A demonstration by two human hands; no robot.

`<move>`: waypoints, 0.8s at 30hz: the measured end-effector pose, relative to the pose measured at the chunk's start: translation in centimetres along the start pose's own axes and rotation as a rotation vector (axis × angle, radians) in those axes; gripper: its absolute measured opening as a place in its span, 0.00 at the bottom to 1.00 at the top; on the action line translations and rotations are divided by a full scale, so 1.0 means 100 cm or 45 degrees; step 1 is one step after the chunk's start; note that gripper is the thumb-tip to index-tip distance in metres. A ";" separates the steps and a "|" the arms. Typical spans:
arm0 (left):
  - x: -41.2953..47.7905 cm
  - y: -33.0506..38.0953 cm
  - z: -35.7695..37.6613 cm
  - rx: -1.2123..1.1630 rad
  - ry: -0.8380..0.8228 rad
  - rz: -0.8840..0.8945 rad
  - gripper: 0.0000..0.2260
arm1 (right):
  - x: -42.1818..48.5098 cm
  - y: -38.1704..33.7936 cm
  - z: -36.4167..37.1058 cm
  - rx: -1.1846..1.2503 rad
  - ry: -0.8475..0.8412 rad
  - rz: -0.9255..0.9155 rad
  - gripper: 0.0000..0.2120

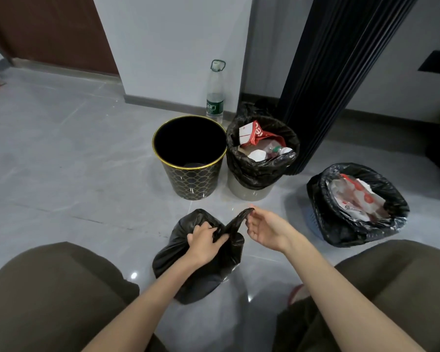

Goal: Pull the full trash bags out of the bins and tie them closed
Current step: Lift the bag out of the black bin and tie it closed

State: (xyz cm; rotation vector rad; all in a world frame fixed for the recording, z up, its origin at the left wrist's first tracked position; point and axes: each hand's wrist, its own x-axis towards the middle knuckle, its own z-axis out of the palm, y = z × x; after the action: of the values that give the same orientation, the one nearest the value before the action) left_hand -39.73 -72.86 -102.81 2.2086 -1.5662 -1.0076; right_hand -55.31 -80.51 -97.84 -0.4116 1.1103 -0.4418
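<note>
A full black trash bag point(201, 270) lies on the grey floor between my knees. My left hand point(203, 240) grips its bunched neck. My right hand point(262, 226) pinches the end of a twisted strip of the bag's top point(236, 219), pulled up and to the right. Behind stands a black bin with a gold rim point(191, 158), with no bag in it. Beside it a pale bin point(252, 191) holds a black bag full of rubbish point(262, 148). At the right a third bin point(313, 219) holds another full black bag point(358, 201).
A clear plastic bottle point(215, 92) stands against the white wall behind the bins. A black fluted column point(328, 72) rises at the right. A brown door point(48, 29) is at the far left. My knees frame the bottom of the view.
</note>
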 end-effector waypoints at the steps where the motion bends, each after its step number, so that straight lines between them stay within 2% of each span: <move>1: 0.001 0.000 0.000 0.009 -0.016 0.011 0.16 | 0.001 0.001 -0.002 0.047 0.017 0.013 0.12; 4: 0.000 -0.001 0.000 0.030 -0.008 0.044 0.14 | 0.005 0.009 -0.006 0.160 0.047 0.006 0.08; 5: 0.001 -0.002 0.000 0.040 0.004 0.050 0.13 | 0.006 0.012 -0.008 0.105 0.038 -0.028 0.06; 6: 0.001 -0.002 -0.001 0.052 0.012 0.049 0.12 | 0.009 0.015 -0.011 -0.025 0.037 -0.080 0.06; 8: 0.001 -0.003 -0.003 0.065 0.020 0.039 0.12 | 0.011 0.021 -0.014 -0.405 0.071 -0.188 0.13; 11: 0.001 -0.003 -0.004 0.062 0.027 0.038 0.12 | 0.009 0.030 -0.010 -0.774 0.062 -0.151 0.25; 12: 0.002 -0.002 -0.004 0.062 0.026 0.039 0.12 | 0.008 0.033 -0.006 -0.893 0.042 -0.138 0.25; 13: 0.001 -0.002 -0.004 0.061 0.023 0.043 0.12 | 0.007 0.036 -0.001 -0.983 0.039 -0.175 0.22; 15: 0.001 -0.002 -0.003 0.064 0.016 0.044 0.12 | 0.009 0.044 0.007 -0.976 0.103 -0.390 0.10; 18: -0.001 -0.002 -0.003 0.018 0.023 0.038 0.12 | 0.013 0.052 0.015 -0.826 0.207 -0.608 0.08; 22: -0.003 -0.008 -0.001 -0.013 0.006 0.057 0.13 | 0.014 0.056 0.022 -0.545 0.244 -0.555 0.10; 24: -0.005 -0.012 0.000 0.030 0.051 0.080 0.19 | 0.011 0.054 0.027 -0.513 0.217 -0.557 0.11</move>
State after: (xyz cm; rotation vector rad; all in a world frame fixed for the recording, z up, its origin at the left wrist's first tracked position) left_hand -38.95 -71.90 -103.30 2.1662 -1.6271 -0.9259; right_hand -51.70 -76.31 -100.50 -0.9970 1.2797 -0.6462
